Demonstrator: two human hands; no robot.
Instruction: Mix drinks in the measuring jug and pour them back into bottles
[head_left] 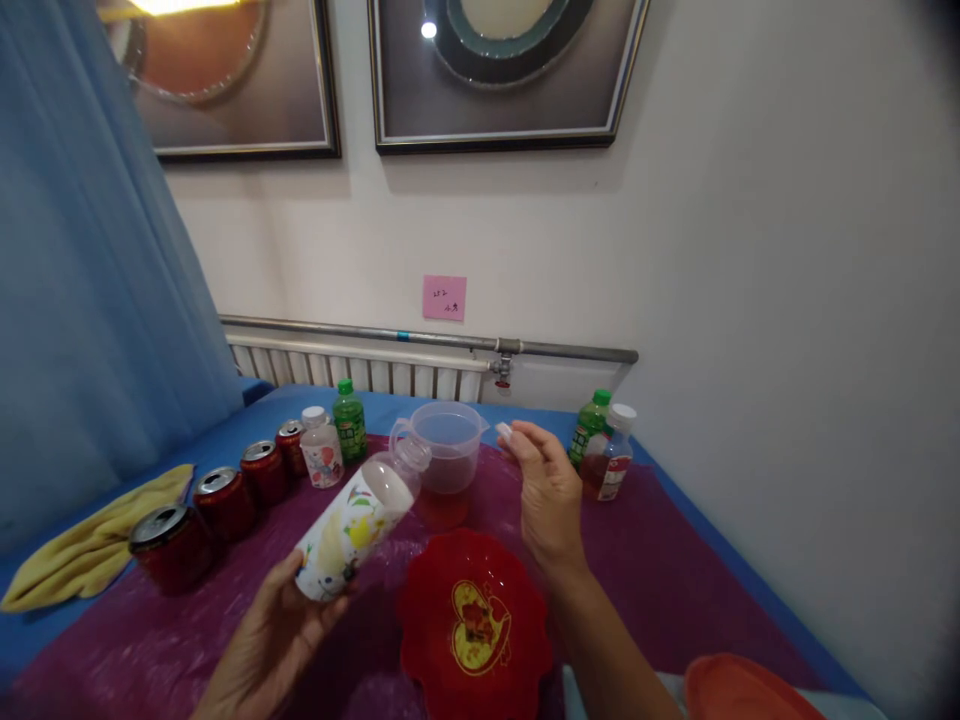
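My left hand is wrapped round the lower part of a clear plastic bottle with a white, fruit-patterned label. The bottle leans to the right, its uncapped mouth beside a clear plastic pitcher. Reddish-brown liquid lies at the bottom of that pitcher. Right of the pitcher, my right hand is raised and pinches a small white bottle cap between thumb and fingers. Below both hands sits a red scalloped tray with a gold heart design in its middle.
Several red cans line the left side, near a yellow cloth. A small white-capped bottle and a green bottle stand behind. At right are another green bottle and a bottle of brown liquid. An orange-red object lies bottom right.
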